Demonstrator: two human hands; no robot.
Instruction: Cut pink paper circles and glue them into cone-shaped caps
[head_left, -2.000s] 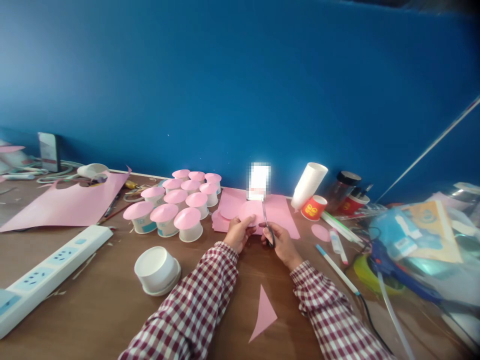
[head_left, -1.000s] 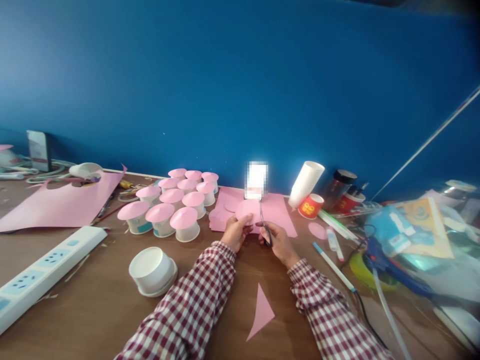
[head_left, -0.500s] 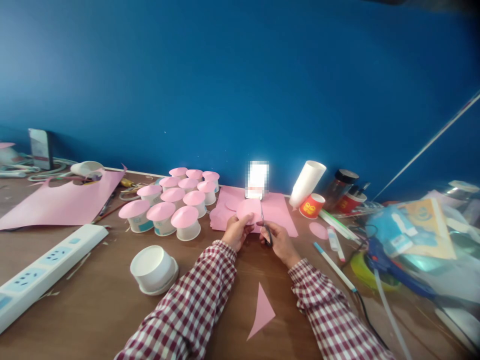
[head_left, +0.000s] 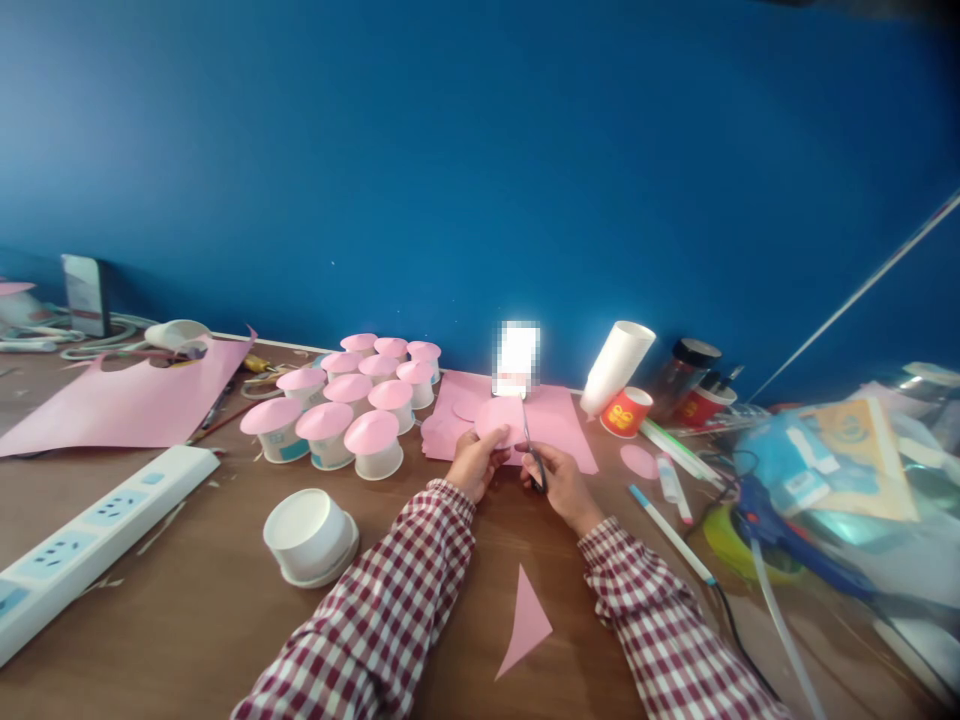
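My left hand (head_left: 478,465) pinches a round piece of pink paper (head_left: 496,415) over a stack of pink sheets (head_left: 564,425). In my right hand (head_left: 559,478) is a pair of scissors (head_left: 535,462), fingers closed round the dark handles. The blades point away from me and lie at the paper's right edge; whether they cut into it I cannot tell. Left of the stack stand several short white cups (head_left: 379,460) topped with shallow pink paper cones (head_left: 372,432). A pink paper scrap (head_left: 528,625) lies on the brown table between my forearms.
A power strip (head_left: 97,545) and white tub (head_left: 309,535) are at left, near a cut pink sheet (head_left: 142,400). Stacked white cups (head_left: 616,365), a red cup (head_left: 626,412), a marker (head_left: 671,535) and a blue glue gun (head_left: 795,545) lie right. A blue wall (head_left: 480,160) stands behind.
The view has shifted very slightly. Both hands, the paper and the scissors keep nearly the same positions.
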